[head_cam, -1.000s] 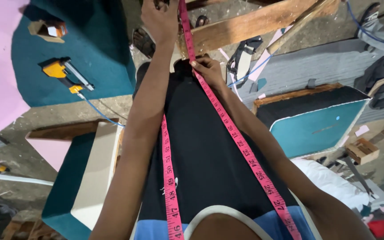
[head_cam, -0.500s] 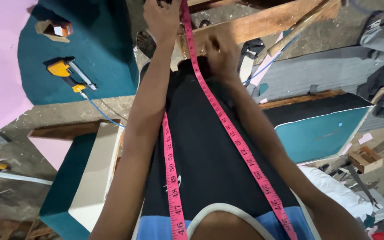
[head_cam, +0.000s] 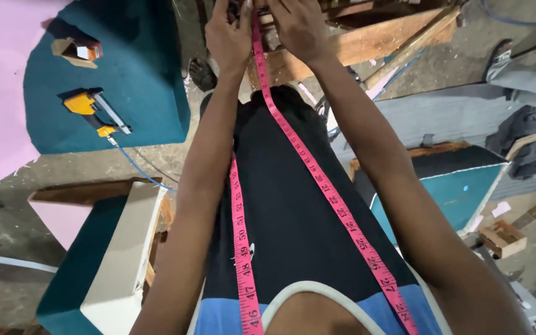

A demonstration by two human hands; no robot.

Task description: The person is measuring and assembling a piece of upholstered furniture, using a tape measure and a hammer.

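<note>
- The pink measuring tape (head_cam: 317,180) hangs round the person's neck; one run drops straight down the black front of the shirt, the other slants up and far to the hands at the top edge of the view.
- The left hand (head_cam: 229,37) and the right hand (head_cam: 299,28) are raised side by side at the far end, with the tape rising between them. The left grip is pressed onto the tape with thumb and fingers; the right grip lies on or just beside the tape, and whether it pinches the tape cannot be told, as the fingertips are cut off by the frame edge.
- Just behind the hands lies a wooden beam (head_cam: 367,46), slanting to the right.
- To the left, a teal cushion (head_cam: 125,93) lies on the floor with a yellow staple gun (head_cam: 91,108) on it, a blue hose (head_cam: 134,164) trailing near. Nearer left is a teal and white upholstered block (head_cam: 113,260).
- To the right, a teal panel (head_cam: 460,192) and a small wooden box (head_cam: 502,239) lie on the floor.
- Against the earlier frames, both hands have moved farther up and closer together, the right hand having left the shirt hem to join the left at the tape.
</note>
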